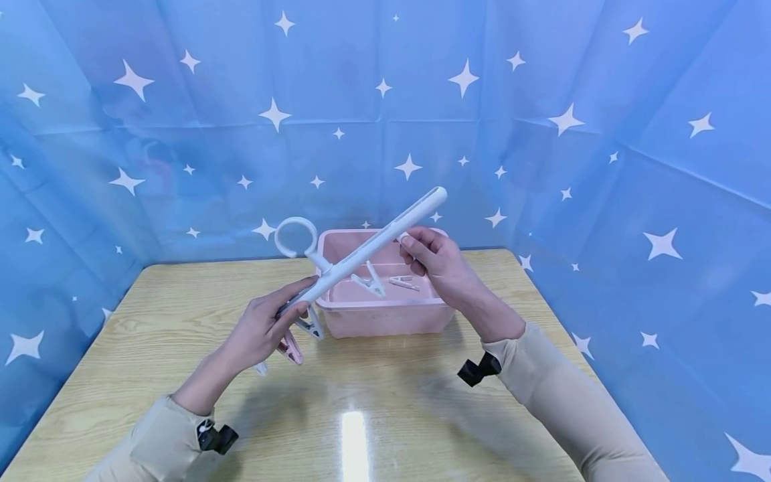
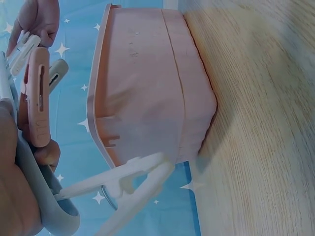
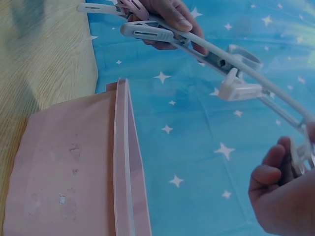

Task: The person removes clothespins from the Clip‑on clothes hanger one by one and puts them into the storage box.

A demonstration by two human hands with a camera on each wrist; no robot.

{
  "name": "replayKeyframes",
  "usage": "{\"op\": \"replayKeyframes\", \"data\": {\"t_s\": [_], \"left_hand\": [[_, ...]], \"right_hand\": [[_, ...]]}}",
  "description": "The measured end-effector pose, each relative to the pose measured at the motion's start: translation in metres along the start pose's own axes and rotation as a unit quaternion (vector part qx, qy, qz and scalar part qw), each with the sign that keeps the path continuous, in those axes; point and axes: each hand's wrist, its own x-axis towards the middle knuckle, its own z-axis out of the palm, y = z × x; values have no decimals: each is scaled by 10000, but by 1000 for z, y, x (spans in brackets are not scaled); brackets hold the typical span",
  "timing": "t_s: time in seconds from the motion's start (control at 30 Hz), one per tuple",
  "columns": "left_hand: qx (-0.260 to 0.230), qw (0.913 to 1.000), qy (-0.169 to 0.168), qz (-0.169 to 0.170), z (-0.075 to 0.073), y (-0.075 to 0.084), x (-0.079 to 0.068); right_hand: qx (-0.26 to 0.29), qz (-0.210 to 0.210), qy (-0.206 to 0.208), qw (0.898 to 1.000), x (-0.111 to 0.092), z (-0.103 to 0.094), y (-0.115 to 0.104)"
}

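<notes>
A white bar-shaped clip hanger (image 1: 385, 235) with an open ring hook (image 1: 296, 220) is held tilted, its right end higher. My left hand (image 1: 259, 331) grips the lower left end. Near the upper end, my right hand (image 1: 444, 266) pinches a small white clip (image 3: 301, 156) against the bar's underside; the fingers partly hide it. Along the bar hang another white clip (image 1: 370, 281), a grey clip (image 1: 311, 325), a pink clip (image 2: 38, 98) and, at the left end, a white clip (image 2: 133, 179).
Behind and below the hanger, a pink plastic bin (image 1: 385, 321) stands on the wooden table (image 1: 199, 294). A pale clip (image 1: 405, 283) lies inside it. Blue star-patterned cloth (image 1: 337, 73) surrounds the table's back and sides.
</notes>
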Motion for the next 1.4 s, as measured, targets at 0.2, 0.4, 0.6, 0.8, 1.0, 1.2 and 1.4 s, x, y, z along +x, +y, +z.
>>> {"op": "replayKeyframes", "data": {"t_s": [0.2,0.4,0.6,0.8,1.0,1.2,1.4], "left_hand": [[-297,9993,-157,-156,0,1,1],[-566,9974,-274,-366,0,2,1],[-500,9981,-189,-317,1,3,1],[-447,9986,-170,-211,1,3,1],[-440,9989,-136,-110,1,4,1],[-542,9982,-161,-181,1,3,0],[-787,9963,-157,-301,0,5,0]], "right_hand": [[-88,-38,169,9998,-2,1,-2],[-196,-108,276,9994,-2,0,-1],[-346,-258,441,9981,-2,0,0],[-982,-434,660,9920,-3,-1,0],[-1812,-691,916,9767,-3,-4,1],[-2121,-915,1112,9666,-4,-4,-1],[-1811,-629,1029,9760,-6,-5,-1]]}}
